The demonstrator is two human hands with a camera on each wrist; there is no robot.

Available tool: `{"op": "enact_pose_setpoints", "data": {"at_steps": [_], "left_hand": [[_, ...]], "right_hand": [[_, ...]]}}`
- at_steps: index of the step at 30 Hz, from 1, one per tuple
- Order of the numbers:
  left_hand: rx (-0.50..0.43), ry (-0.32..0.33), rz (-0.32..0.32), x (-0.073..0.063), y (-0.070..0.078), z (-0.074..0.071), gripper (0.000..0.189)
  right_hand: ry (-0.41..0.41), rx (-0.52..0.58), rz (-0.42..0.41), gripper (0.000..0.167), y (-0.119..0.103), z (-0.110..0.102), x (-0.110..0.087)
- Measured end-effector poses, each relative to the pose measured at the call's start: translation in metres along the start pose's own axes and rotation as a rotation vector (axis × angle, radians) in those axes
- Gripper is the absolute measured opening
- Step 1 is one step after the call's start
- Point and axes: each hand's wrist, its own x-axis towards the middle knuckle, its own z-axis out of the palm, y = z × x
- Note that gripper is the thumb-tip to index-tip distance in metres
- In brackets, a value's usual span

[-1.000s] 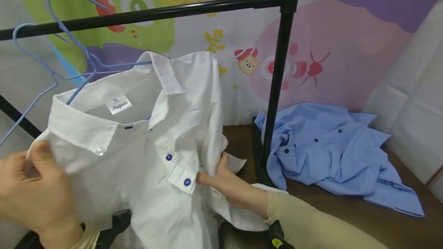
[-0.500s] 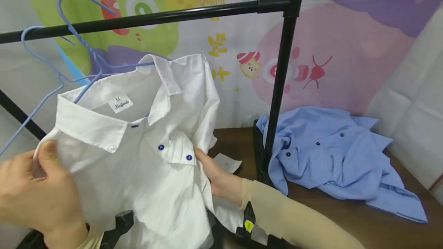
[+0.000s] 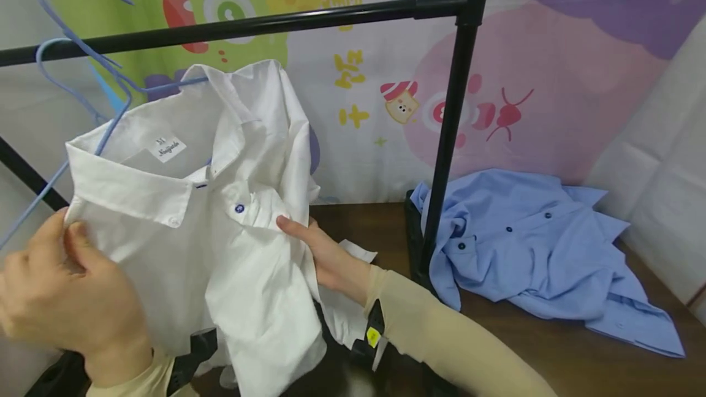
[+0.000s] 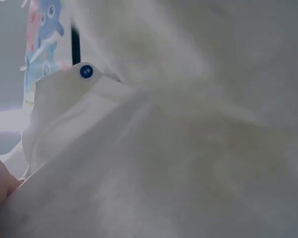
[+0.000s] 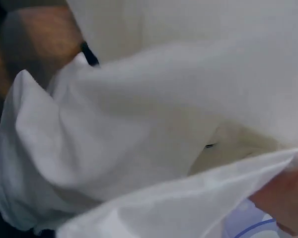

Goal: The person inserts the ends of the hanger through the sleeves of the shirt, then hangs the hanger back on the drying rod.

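Observation:
A white shirt (image 3: 248, 274) with blue buttons and a neck label hangs on a light blue hanger (image 3: 118, 103), its collar parted. My left hand (image 3: 77, 287) pinches the shirt's shoulder at the left, thumb in front. On the other side my right hand (image 3: 331, 256) holds the shirt front, thumb on the cloth and fingers hidden behind it. The hanger's hook overlaps the black rail (image 3: 276, 22) and rises above it. In the left wrist view, white cloth fills most of the picture beside a blue button (image 4: 86, 71). Shirt folds (image 5: 114, 129) cover the right wrist view.
A second blue hanger (image 3: 55, 72) hangs on the rail behind the first. To the right of the black upright post (image 3: 449, 121), a crumpled blue shirt (image 3: 529, 244) lies on the dark brown tabletop (image 3: 485, 336). A cartoon-printed cloth (image 3: 386, 158) forms the backdrop.
The white shirt and its hanger have shifted left and slightly up, the hook moving left along the rail. My right hand has moved left and up with the shirt front. My left hand keeps its pinch.

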Motion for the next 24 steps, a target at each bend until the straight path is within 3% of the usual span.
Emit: {"op": "enact_pose_setpoints", "data": {"at_steps": [4, 9, 13, 21, 24], "left_hand": [[-0.027, 0.0, 0.041, 0.0, -0.001, 0.005, 0.029], [-0.093, -0.056, 0.087, -0.002, -0.004, 0.012, 0.027], [-0.11, -0.097, 0.117, -0.002, -0.009, 0.016, 0.03], [-0.086, -0.085, 0.092, 0.0, -0.015, 0.019, 0.032], [-0.08, -0.088, 0.097, 0.001, -0.017, 0.02, 0.033]], "right_hand": [[0.074, -0.124, -0.05, 0.071, -0.001, 0.005, 0.01], [0.15, -0.285, -0.075, 0.085, 0.0, 0.004, 0.023], [0.2, -0.349, -0.088, 0.085, 0.003, 0.004, 0.033], [0.082, -0.387, -0.194, 0.064, 0.006, 0.004, 0.048], [0.079, -0.427, -0.217, 0.06, -0.001, 0.006, 0.05]]}}
